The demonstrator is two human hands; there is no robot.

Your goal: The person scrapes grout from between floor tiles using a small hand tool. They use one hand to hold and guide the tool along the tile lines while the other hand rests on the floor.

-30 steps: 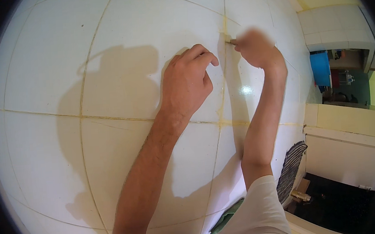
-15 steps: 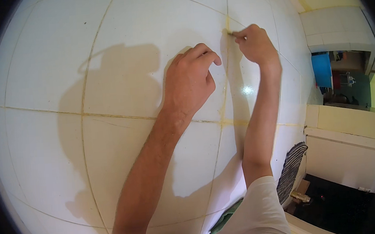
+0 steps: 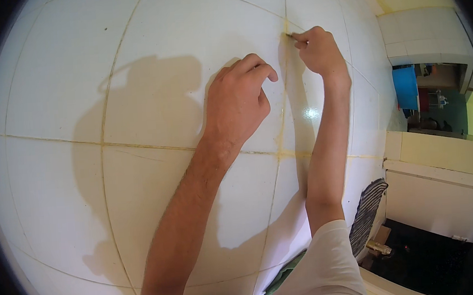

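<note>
My right hand is closed in a pinch on a small thin tool. Its tip touches a yellowish grout line between white tiles; most of it is hidden in my fingers, so its exact kind does not show. To its left, my left hand rests on a white tile. Those fingers are loosely curled, the thumb stands apart from the index finger, and nothing shows between them. Yellow staining marks the grout crossing below and between my hands.
A dark striped mat lies at the right edge of the tiles, and a green cloth is beside my sleeve. Farther right are a blue container in an opening and a dark doorway with brass-coloured hardware.
My right hand has shifted slightly up and to the left, taking the thin tool's tip a little farther up the grout line. My left hand has barely moved.
</note>
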